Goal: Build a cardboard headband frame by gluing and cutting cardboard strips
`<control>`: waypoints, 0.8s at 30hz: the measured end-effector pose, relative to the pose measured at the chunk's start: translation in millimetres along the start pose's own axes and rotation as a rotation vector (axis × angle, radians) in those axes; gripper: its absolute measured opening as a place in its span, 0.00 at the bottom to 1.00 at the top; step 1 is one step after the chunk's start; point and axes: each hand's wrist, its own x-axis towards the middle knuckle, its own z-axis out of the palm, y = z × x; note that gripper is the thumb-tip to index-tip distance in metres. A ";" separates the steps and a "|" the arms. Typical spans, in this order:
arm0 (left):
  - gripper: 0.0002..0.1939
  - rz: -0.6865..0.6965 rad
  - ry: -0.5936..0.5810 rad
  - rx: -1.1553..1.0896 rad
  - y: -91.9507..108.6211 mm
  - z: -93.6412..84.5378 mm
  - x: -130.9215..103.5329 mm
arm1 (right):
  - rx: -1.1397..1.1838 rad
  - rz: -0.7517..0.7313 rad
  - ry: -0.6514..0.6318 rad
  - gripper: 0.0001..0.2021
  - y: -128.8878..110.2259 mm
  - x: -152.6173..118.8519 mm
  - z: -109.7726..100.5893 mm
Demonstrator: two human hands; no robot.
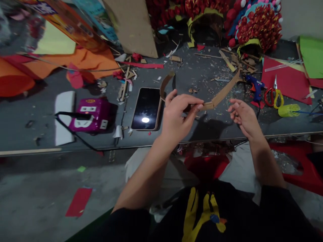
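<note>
A: Where was the cardboard strip [225,90]?

B: In the left hand [178,114], above the near part of the tabletop [42,101]. One length slanted far and right; a curled length stood up on the far left side of the hand.

A: State of the fingers?

B: Left: thumb and forefinger pinched the strip near its bend. Right hand [244,117]: fingers loosely bent and slightly apart, just right of the strip, well apart from the left hand.

A: What lay to the left?

B: A phone [147,109], flat, screen up, a bright reflection on its glass, just left of the left hand. Farther left, a purple socket block [94,117] sat beside a white slab [63,129]; a black cable ran from the block toward the near edge.

A: And to the right?

B: A blue glue gun [256,88], on the far side of the right hand. Scissors [278,97] with red and yellow handles lay just right of it, blades pointing far, near a red sheet [285,80]. A yellow-green cylinder [289,110] lay on the near side of the scissors.

A: Far side?

B: A cardboard panel [133,27], left of clustered red decorations [259,28].
</note>
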 end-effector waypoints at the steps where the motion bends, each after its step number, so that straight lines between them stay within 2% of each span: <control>1: 0.08 0.007 -0.004 0.005 1.2 0.4 -0.4 | 0.009 0.011 -0.019 0.27 1.0 0.5 0.9; 5: 0.05 0.065 -0.011 0.015 5.1 4.0 -2.3 | 0.086 0.059 -0.091 0.28 1.5 6.6 13.2; 8: 0.04 0.099 -0.039 0.007 5.4 6.3 -3.8 | 0.118 0.036 -0.070 0.28 -0.6 10.4 21.5; 12: 0.05 0.105 -0.087 0.007 2.2 7.1 -4.2 | 0.041 -0.143 -0.013 0.25 -7.8 8.1 23.7; 15: 0.07 0.117 -0.106 0.034 -0.5 7.3 -3.2 | -0.093 -0.322 -0.019 0.21 -16.7 4.2 23.8; 18: 0.05 0.088 -0.115 0.027 -1.5 9.2 -2.8 | -0.243 -0.408 -0.032 0.19 -22.4 2.5 24.6; 21: 0.05 0.033 -0.061 0.035 -1.4 14.3 -4.4 | -0.236 -0.367 -0.045 0.20 -20.0 2.8 24.1; 24: 0.06 0.036 -0.001 0.071 -2.1 21.0 -6.5 | -0.113 -0.266 -0.128 0.21 -13.3 2.8 22.5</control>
